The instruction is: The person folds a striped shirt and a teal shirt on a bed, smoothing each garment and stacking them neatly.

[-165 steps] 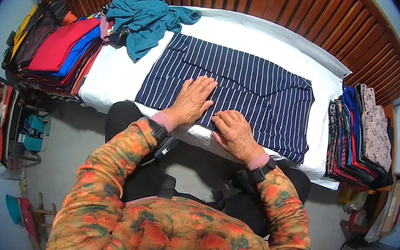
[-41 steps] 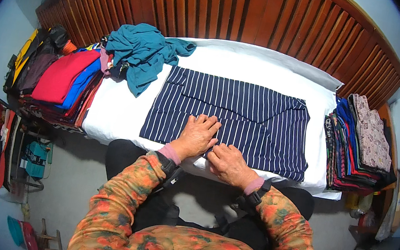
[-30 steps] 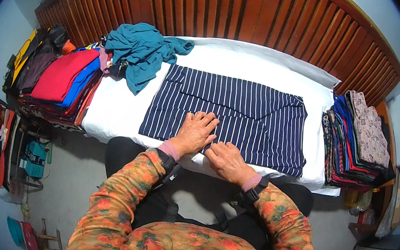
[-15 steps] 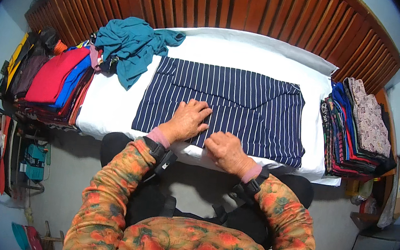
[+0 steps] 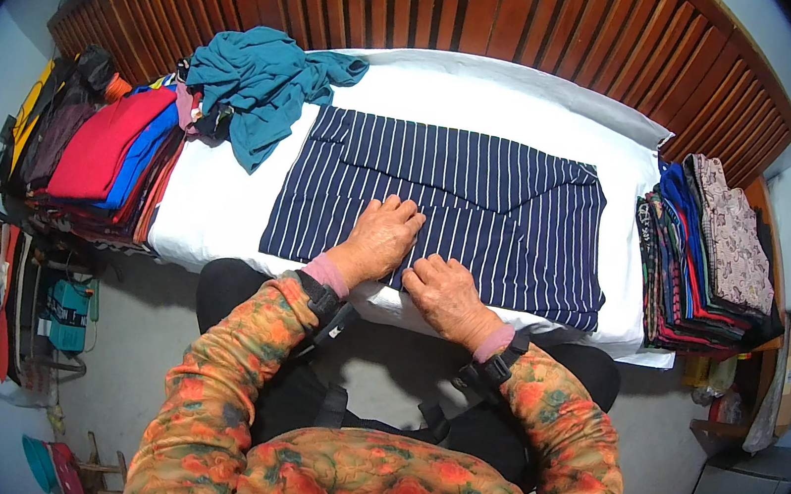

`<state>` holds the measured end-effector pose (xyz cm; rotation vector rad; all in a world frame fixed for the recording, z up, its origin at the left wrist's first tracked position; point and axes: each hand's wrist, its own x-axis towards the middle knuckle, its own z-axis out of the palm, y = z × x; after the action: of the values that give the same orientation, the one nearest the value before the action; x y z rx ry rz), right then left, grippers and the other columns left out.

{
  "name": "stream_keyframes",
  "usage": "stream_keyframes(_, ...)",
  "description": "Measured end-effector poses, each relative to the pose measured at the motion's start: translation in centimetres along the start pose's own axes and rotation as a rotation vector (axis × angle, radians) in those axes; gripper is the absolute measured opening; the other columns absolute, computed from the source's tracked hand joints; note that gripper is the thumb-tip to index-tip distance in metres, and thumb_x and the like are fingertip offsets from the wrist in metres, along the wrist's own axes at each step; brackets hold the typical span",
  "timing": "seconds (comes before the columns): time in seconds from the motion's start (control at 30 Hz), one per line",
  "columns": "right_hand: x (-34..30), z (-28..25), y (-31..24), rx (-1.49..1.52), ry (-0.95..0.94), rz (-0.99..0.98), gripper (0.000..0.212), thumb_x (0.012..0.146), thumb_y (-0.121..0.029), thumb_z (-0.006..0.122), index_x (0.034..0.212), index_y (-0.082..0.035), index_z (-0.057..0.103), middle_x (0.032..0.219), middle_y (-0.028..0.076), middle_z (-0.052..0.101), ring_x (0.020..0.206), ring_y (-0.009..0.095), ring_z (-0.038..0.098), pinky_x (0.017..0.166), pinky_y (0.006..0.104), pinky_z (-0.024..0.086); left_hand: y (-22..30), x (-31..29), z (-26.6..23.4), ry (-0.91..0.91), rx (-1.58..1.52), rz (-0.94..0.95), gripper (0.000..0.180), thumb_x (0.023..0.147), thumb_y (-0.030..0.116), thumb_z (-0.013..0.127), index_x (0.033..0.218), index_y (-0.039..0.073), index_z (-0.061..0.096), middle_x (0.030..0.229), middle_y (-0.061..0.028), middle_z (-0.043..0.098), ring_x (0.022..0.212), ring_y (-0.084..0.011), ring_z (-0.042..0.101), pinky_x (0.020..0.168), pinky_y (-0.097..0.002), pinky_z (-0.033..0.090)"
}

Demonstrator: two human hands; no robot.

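A navy garment with white stripes (image 5: 485,174) lies spread in a folded rectangle on the white sheet (image 5: 210,213) in front of me. My left hand (image 5: 382,235) rests over its front middle, fingers curled down and closed on the cloth. Just to the right, at the garment's near edge, my right hand (image 5: 449,294) has its fingers bent and pressed together on the fabric. Both fingertips are partly hidden. A shallow crease crosses the garment's middle, and its far right corner is slightly rumpled.
A crumpled teal cloth (image 5: 258,79) lies at the far left of the sheet. Stacks of folded clothes stand on both sides: a left stack (image 5: 113,150) topped in red, a right stack (image 5: 727,231) topped in patterned pink. A slatted wooden headboard (image 5: 427,6) rises behind.
My left hand has shifted slightly right and its fingers have drawn together on the striped cloth. The right hand has stayed nearly in place, moving only slightly.
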<state>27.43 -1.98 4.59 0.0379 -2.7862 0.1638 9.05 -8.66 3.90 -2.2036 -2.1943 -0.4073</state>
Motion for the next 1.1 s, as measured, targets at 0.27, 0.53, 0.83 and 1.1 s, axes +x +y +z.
stream_keyframes(0.27, 0.3, -0.2, -0.3, 0.018, -0.062, -0.057, 0.013, 0.073, -0.016, 0.066, 0.083, -0.009, 0.062, 0.086, 0.004, 0.057, 0.084, 0.02, 0.057, 0.067, 0.0325, 0.045, 0.3, 0.6, 0.2, -0.025, 0.011, -0.05, 0.033, 0.088, 0.017, 0.065, 0.119, 0.007, 0.065, 0.107, -0.0056, 0.058, 0.101, -0.0253, 0.054, 0.081, -0.042, 0.042)
stream_keyframes(0.53, 0.9, 0.0, -0.3, 0.07, -0.117, -0.019, 0.011, 0.074, -0.015, 0.066, 0.082, -0.007, 0.063, 0.086, 0.006, 0.058, 0.084, 0.023, 0.059, 0.069, 0.0363, 0.048, 0.6, 2.4, -0.1, -0.186, 0.075, -0.084, 0.024, 0.088, 0.015, 0.06, 0.109, 0.006, 0.067, 0.105, -0.007, 0.058, 0.101, -0.0268, 0.057, 0.082, -0.0453, 0.047)
stream_keyframes(0.83, 1.0, -0.7, 0.7, 0.176, -0.064, 0.02, 0.007, 0.075, -0.012, 0.064, 0.081, -0.009, 0.062, 0.082, 0.006, 0.058, 0.076, 0.025, 0.06, 0.065, 0.0397, 0.051, -2.2, 4.2, -0.8, 0.055, -0.165, -0.134, 0.006, 0.087, 0.008, 0.061, 0.089, 0.007, 0.066, 0.089, -0.0104, 0.061, 0.087, -0.0329, 0.063, 0.074, -0.0449, 0.053)
stream_keyframes(1.1, 3.9, -1.3, 5.4, -0.069, 0.177, 0.24, 0.042, 0.082, -0.017, 0.067, 0.121, -0.003, 0.06, 0.123, 0.013, 0.058, 0.12, 0.029, 0.053, 0.098, 0.0493, 0.043, -5.4, 8.0, -0.3, 0.205, -0.098, -0.116, 0.017, 0.086, 0.006, 0.061, 0.102, 0.007, 0.067, 0.097, -0.009, 0.062, 0.094, -0.0319, 0.058, 0.082, -0.0436, 0.05)
